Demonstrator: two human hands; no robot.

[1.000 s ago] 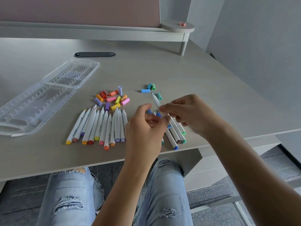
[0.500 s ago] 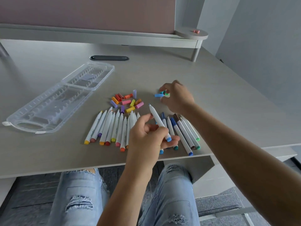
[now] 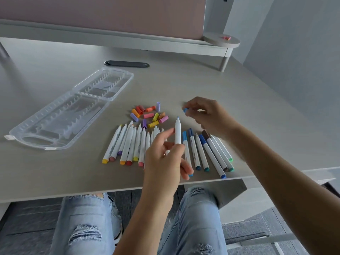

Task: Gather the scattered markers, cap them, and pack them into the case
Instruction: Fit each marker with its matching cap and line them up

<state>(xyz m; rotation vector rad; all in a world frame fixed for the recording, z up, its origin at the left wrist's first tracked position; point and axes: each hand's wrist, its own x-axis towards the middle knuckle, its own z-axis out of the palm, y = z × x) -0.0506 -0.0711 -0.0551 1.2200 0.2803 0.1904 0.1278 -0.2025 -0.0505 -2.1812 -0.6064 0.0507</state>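
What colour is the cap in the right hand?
Blue; the cap shows in the head view, pinched by the right hand.

An office: desk (image 3: 230, 92) with partition panel (image 3: 110, 13) and cable grommet (image 3: 126, 63).

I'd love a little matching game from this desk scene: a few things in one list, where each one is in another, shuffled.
Things:
1. uncapped marker
2. blue cap
3. clear plastic case
4. pile of warm-coloured caps

Places:
A. pinched in the right hand's fingertips
B. lying open on the desk, far left
C. held upright in the left hand
D. loose on the desk just beyond the left row of markers

Pairs: 1-C, 2-A, 3-B, 4-D
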